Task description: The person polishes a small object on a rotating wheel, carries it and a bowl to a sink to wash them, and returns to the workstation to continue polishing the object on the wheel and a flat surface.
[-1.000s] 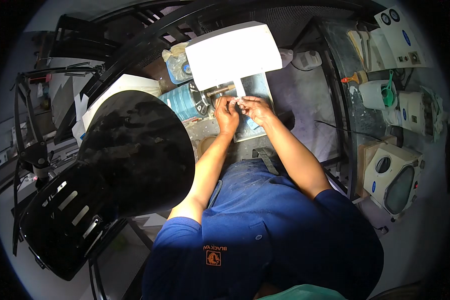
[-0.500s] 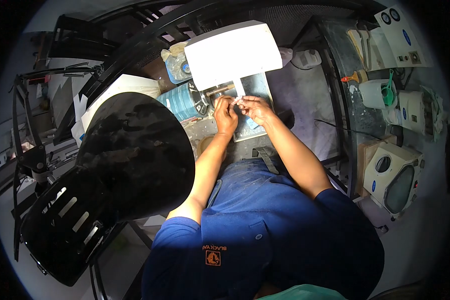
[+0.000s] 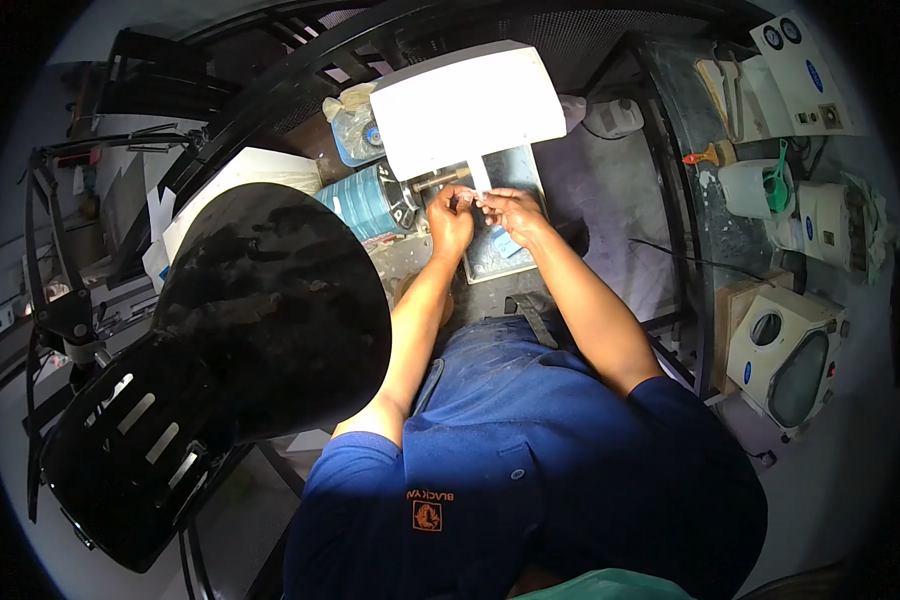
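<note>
My left hand (image 3: 449,222) pinches a small pale, slightly pinkish piece (image 3: 467,197), too small to name. On its other side the closed fingers of my right hand (image 3: 513,216) meet it. Both hands are just in front of the shaft (image 3: 440,180) of a blue-green motor (image 3: 358,203) on the left. Below them is a shallow metal tray (image 3: 490,269), with a light-blue piece (image 3: 506,244) lying in it. A bright white hood (image 3: 468,105) stands behind the hands.
A large black lamp shade (image 3: 270,310) takes up the near left. On the right-hand bench are a white container (image 3: 750,190) with a green scoop (image 3: 775,185), a brush (image 3: 710,155) and a cream machine with a window (image 3: 785,355).
My hands have shifted slightly and the small piece has turned between the fingers. My right hand's fingers are drawn a little to the right. The surroundings look the same.
</note>
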The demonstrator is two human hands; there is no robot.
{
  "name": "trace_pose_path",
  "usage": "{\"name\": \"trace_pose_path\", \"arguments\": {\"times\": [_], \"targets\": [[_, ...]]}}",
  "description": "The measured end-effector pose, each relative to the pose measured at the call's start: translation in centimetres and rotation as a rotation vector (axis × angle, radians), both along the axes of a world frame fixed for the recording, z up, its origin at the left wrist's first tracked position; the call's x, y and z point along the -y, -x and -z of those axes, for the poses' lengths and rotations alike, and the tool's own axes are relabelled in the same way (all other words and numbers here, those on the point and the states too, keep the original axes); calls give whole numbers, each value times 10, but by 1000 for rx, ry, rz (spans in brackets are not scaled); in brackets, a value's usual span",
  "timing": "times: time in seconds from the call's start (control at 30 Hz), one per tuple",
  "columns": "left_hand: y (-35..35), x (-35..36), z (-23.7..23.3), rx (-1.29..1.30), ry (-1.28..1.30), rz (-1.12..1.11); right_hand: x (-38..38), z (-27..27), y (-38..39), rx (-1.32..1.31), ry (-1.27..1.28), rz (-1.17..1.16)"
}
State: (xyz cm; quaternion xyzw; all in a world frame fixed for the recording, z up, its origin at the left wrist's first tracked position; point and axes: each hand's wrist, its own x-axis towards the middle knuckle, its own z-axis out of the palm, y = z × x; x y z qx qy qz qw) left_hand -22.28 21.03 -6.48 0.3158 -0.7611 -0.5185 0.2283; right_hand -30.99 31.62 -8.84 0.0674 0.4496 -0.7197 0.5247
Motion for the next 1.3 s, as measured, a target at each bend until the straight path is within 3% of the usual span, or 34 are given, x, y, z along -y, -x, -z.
{"name": "trace_pose_path", "arguments": {"times": [0.2,0.27,0.5,0.57,0.73,0.9,1.17,1.3], "targets": [[-2,0,-7,-23,-177,0,-1,-6,0,-45,-3,-22],[0,1,-5,-13,-34,15,-1,-4,0,-41,13,-17],[0,1,-6,10,31,17,-2,-7,2,-67,3,-23],[-3,-2,-13,-6,254,6,-2,-12,-1,-86,-2,-31],[-7,-4,-14,-64,293,7,-3,-7,-8,48,125,39],[-7,-8,-13,-129,299,-18,-4,-11,-9,17,132,8],[-5,-3,13,-27,17,-14,-3,-9,-4,-13,34,5],[1,-6,-8,22,-103,-11,-3,-3,-1,-41,28,4]]}}
